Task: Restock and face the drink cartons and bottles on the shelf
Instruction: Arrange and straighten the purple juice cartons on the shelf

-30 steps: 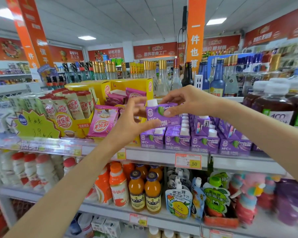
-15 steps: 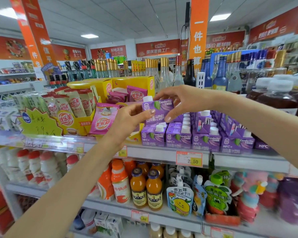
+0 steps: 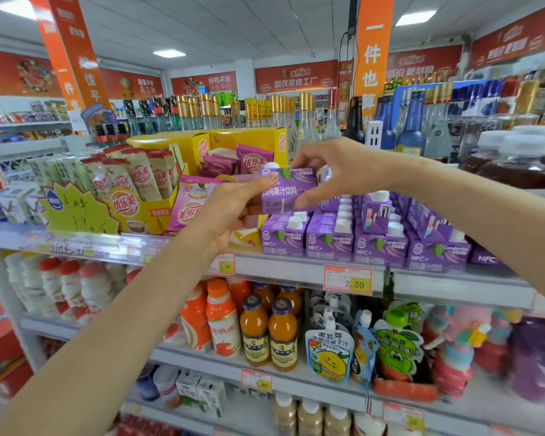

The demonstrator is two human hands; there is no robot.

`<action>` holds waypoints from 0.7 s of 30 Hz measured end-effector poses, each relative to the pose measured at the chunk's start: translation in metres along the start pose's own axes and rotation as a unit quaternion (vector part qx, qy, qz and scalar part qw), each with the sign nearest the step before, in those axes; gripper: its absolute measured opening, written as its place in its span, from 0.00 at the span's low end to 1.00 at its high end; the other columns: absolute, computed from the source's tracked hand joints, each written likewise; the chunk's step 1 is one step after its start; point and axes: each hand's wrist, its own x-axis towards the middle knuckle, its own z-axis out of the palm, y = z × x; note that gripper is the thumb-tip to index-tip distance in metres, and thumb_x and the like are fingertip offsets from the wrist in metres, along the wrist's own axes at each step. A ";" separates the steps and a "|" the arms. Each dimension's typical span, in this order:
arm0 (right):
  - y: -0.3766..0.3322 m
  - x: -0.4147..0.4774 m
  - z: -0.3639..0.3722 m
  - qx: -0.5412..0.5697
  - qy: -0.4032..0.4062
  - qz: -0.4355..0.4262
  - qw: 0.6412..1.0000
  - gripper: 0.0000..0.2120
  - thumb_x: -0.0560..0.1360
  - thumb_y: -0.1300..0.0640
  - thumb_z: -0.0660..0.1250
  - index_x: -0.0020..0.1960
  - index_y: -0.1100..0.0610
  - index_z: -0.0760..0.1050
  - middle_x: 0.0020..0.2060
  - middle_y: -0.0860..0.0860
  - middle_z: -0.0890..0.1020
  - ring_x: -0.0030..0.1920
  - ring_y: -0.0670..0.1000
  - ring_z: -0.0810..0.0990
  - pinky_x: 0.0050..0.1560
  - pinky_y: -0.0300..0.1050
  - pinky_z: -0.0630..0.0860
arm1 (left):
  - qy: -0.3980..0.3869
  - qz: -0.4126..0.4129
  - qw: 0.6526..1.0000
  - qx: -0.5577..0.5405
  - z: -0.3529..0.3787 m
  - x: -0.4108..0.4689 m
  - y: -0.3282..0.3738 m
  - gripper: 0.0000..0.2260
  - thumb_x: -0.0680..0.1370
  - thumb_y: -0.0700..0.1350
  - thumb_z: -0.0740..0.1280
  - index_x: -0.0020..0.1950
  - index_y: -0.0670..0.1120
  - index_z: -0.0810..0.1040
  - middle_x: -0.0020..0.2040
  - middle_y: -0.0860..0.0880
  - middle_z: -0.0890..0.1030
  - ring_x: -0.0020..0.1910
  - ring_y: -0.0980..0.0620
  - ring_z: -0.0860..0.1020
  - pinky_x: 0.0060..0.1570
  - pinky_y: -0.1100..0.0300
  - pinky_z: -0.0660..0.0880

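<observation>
Both hands hold one purple juice carton [image 3: 288, 190] above the front row of matching cartons [image 3: 356, 243] on the top shelf [image 3: 290, 267]. The left hand [image 3: 233, 202] grips its left end, fingers curled round it. The right hand [image 3: 337, 171] pinches its right end between thumb and fingers.

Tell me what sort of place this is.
Most likely a grocery or discount snack shop: price tags on shelf edges, rows of purple juice cartons and orange drink bottles, and orange banners hanging overhead.
</observation>
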 end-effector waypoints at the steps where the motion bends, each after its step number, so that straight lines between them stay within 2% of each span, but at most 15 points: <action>1: 0.000 -0.001 0.000 0.000 0.001 0.003 1.000 0.31 0.59 0.37 0.70 0.57 0.52 0.70 0.48 0.44 0.79 0.53 0.53 0.80 0.56 0.46 0.76 | 0.000 0.000 1.000 0.000 0.001 0.000 0.000 0.06 0.75 0.51 0.67 0.42 0.50 0.76 0.28 0.56 0.80 0.25 0.62 0.75 0.28 0.67 0.67; 5: 0.002 -0.004 -0.002 0.006 0.000 0.012 1.000 0.33 0.59 0.38 0.70 0.58 0.53 0.69 0.48 0.47 0.80 0.52 0.53 0.80 0.57 0.49 0.75 | -0.004 0.005 1.000 0.008 0.004 0.000 0.000 0.06 0.75 0.51 0.68 0.41 0.50 0.77 0.30 0.56 0.81 0.26 0.62 0.76 0.32 0.65 0.66; 9: 0.006 -0.006 -0.003 0.018 0.005 0.012 1.000 0.28 0.62 0.39 0.71 0.58 0.48 0.69 0.48 0.52 0.82 0.51 0.54 0.80 0.57 0.48 0.75 | -0.004 0.005 1.000 0.005 0.003 0.002 -0.001 0.06 0.75 0.51 0.68 0.41 0.50 0.78 0.31 0.55 0.81 0.27 0.61 0.76 0.32 0.64 0.65; 14: 0.009 -0.008 -0.007 0.009 -0.001 0.019 1.000 0.31 0.62 0.38 0.70 0.62 0.47 0.71 0.53 0.48 0.79 0.54 0.50 0.79 0.57 0.41 0.72 | -0.014 -0.004 1.000 0.012 0.005 0.004 -0.004 0.06 0.76 0.51 0.67 0.42 0.50 0.77 0.32 0.54 0.81 0.28 0.60 0.77 0.34 0.63 0.66; 16: 0.011 -0.008 -0.009 -0.004 -0.005 0.022 1.000 0.30 0.64 0.41 0.71 0.64 0.49 0.71 0.49 0.45 0.77 0.52 0.49 0.79 0.55 0.39 0.71 | 0.000 0.022 0.999 0.030 0.008 0.004 -0.003 0.06 0.76 0.50 0.67 0.41 0.49 0.78 0.31 0.55 0.82 0.28 0.62 0.77 0.32 0.65 0.66; 18: 0.016 -0.007 -0.012 -0.015 -0.009 0.024 1.000 0.29 0.66 0.43 0.71 0.64 0.50 0.72 0.46 0.42 0.77 0.51 0.48 0.80 0.56 0.41 0.73 | 0.026 0.070 0.996 0.049 0.012 0.002 -0.003 0.05 0.76 0.48 0.68 0.43 0.48 0.79 0.32 0.56 0.81 0.27 0.65 0.76 0.29 0.71 0.68; 21: 0.026 -0.005 -0.017 -0.025 -0.017 0.029 0.999 0.25 0.70 0.47 0.71 0.65 0.51 0.71 0.49 0.44 0.80 0.48 0.42 0.79 0.55 0.38 0.73 | 0.059 0.123 0.989 0.059 0.018 0.003 -0.004 0.04 0.76 0.44 0.68 0.48 0.44 0.77 0.37 0.53 0.79 0.27 0.67 0.76 0.26 0.75 0.67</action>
